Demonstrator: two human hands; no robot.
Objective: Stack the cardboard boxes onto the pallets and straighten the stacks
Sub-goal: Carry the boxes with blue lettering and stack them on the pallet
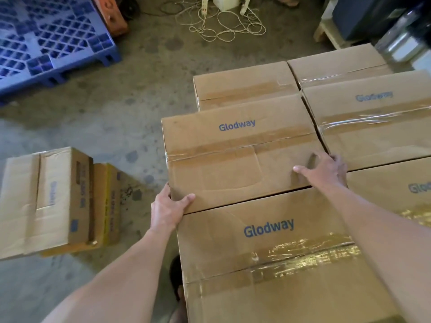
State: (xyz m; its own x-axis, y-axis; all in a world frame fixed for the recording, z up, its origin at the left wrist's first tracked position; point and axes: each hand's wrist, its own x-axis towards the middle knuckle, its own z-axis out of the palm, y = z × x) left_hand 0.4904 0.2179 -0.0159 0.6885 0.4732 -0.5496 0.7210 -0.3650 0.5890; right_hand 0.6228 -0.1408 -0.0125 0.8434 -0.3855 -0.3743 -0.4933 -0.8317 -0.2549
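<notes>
**Stack being squared, more boxes waiting**

Both hands are working the middle box (238,155), which is lying on top at the stack's left edge, between the near box (268,252) and a farther one. The left hand (169,209) is gripping its near-left corner, and the right hand (326,169) is hooking its fingers over the right edge. The box is jutting left, so straightening seems unfinished. Loose boxes (46,201) are waiting on the floor, and no boxes are showing on the blue pallet (53,43).
</notes>
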